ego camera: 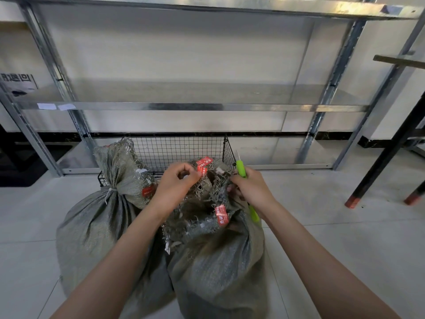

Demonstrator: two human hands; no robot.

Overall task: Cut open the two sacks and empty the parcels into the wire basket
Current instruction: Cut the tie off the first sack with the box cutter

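1. two grey woven sacks stand on the floor [345, 238] right in front of the person. the right sack [218, 261] sits at about 6 o'clock, and the left sack [96, 226] at 8 o'clock is tied shut with a white cord [110, 192].
2. the left hand [176, 180] is curled closed, pinching the frayed neck of the right sack near a red tag [203, 164].
3. the right hand [250, 187] is wrapped around a green-handled cutter [241, 169]. its thin tip pointing up toward 12 o'clock, just beside the bunched mouth.
4. the wire basket [184, 148] waits behind both sacks at 12 o'clock, under the metal shelving [184, 107]. i can't tell whether anything is in it.
5. risks, as i judge them:
   - the pinching fingers are close to the blade, so a slip through the loose weave could nick them.
   - cutting deep could slice a parcel inside, since the contents are hidden.
   - the sack looks full and heavy. once it is opened, tipping it over the basket rim could spill parcels onto the floor or shove the light basket back.
   - the left sack leans against the basket and could topple if knocked.
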